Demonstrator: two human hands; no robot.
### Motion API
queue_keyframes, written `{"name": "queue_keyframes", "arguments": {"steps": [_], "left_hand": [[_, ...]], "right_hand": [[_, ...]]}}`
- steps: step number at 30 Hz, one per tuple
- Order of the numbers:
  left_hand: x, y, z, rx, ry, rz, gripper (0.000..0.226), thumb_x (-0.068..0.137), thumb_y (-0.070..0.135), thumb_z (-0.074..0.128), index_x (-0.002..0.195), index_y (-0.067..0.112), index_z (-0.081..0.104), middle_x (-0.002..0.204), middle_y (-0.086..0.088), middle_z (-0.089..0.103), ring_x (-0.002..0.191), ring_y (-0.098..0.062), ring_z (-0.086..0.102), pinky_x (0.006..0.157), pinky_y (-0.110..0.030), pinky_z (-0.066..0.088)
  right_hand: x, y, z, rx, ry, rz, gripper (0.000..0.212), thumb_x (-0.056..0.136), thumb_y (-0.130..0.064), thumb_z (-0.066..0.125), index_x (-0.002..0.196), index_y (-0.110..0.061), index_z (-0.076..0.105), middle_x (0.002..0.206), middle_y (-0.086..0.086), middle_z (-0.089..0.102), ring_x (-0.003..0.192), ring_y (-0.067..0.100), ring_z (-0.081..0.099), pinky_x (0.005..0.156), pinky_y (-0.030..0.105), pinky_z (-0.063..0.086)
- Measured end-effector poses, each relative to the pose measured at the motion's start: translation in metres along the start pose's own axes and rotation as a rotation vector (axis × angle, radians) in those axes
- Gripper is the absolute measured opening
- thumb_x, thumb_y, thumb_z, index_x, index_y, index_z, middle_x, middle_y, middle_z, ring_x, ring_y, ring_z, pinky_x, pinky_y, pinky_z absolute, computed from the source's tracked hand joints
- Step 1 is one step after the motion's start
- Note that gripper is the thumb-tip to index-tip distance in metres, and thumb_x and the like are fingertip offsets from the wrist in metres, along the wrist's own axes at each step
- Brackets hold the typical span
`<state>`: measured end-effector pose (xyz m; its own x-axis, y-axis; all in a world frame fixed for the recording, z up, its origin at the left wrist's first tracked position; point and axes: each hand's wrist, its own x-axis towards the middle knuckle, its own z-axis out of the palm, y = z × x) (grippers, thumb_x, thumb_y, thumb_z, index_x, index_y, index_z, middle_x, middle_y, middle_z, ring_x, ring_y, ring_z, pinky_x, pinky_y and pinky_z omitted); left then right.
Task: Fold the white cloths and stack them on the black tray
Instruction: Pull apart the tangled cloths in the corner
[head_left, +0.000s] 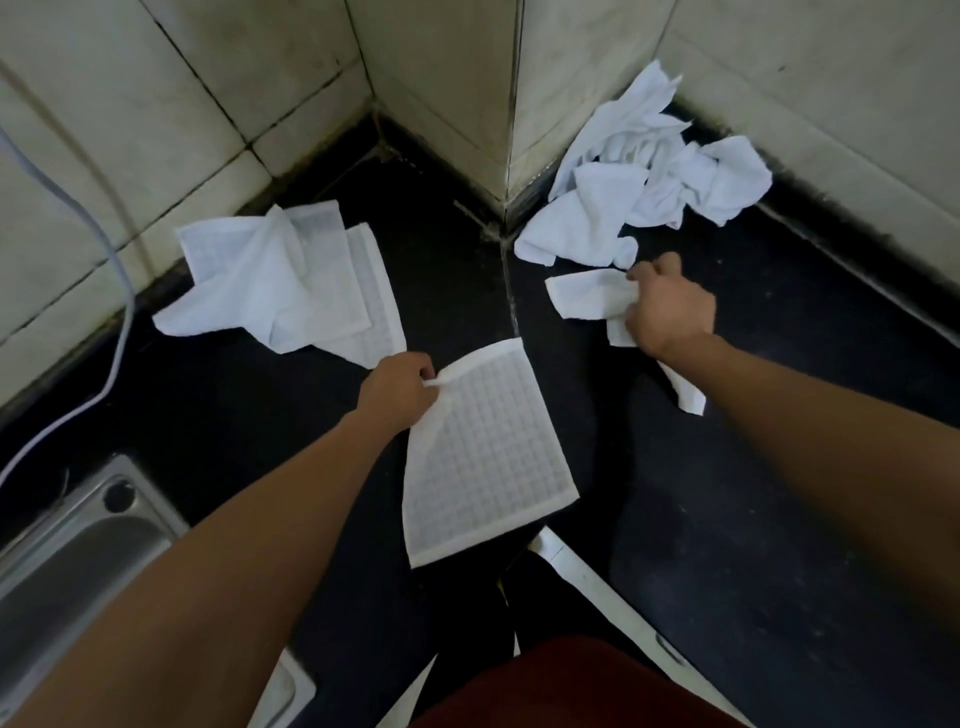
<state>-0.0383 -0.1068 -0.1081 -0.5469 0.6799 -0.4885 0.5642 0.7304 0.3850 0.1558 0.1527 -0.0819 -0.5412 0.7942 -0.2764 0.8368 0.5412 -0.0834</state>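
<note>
Bare left hand (397, 387) and bare right hand (670, 306), left forearm (234, 530) and right forearm (831, 431) uncovered as far as they show, dark red garment (571, 686) on the body, plain smooth cloth, its kind unclear.

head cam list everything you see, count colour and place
gridded cloth: one, white, flat at counter centre
crumpled cloth: one, white, right of centre
left cloth heap: at least two, white, by the left wall
far cloth pile: several, count unclear, white, far right corner
counter: one, black, under the cloths
sink: one, steel, lower left
cable: one, pale grey, along the left wall
wall tiles: many, cream, behind the counter
left grip: one, bare, pinches the gridded cloth's top left corner
right grip: one, bare, grips the crumpled cloth
</note>
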Motion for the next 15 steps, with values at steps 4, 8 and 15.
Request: {"name": "queue_keyframes", "arguments": {"steps": [4,8,15], "left_hand": [[0.002,0.008,-0.006,0.039,0.027,0.113,0.016,0.081,0.024,0.07,0.079,0.02,0.054,0.097,0.001,0.052,0.089,-0.016,0.05,0.073,-0.03,0.043],[0.001,0.014,-0.013,-0.101,-0.03,0.116,0.014,0.073,0.017,0.072,0.076,0.012,0.059,0.097,-0.004,0.06,0.089,-0.02,0.056,0.079,-0.041,0.051],[-0.004,-0.008,-0.021,-0.2,-0.047,-0.052,0.023,0.079,0.028,0.074,0.088,0.009,0.066,0.091,-0.003,0.061,0.081,-0.018,0.059,0.069,-0.03,0.05]], "right_hand": [[-0.014,-0.055,0.008,0.176,-0.003,-0.337,0.044,0.084,-0.02,0.059,0.128,-0.022,0.055,0.126,0.004,0.048,0.108,0.029,0.056,0.079,0.037,0.047],[-0.017,-0.096,0.031,0.098,-0.267,-0.547,0.043,0.087,-0.033,0.064,0.128,-0.024,0.053,0.122,0.005,0.053,0.114,0.024,0.051,0.082,0.036,0.045],[-0.008,-0.082,0.04,0.089,-0.264,-0.463,0.019,0.087,-0.033,0.063,0.101,-0.02,0.062,0.105,0.001,0.055,0.101,0.021,0.053,0.072,0.029,0.037]]}}
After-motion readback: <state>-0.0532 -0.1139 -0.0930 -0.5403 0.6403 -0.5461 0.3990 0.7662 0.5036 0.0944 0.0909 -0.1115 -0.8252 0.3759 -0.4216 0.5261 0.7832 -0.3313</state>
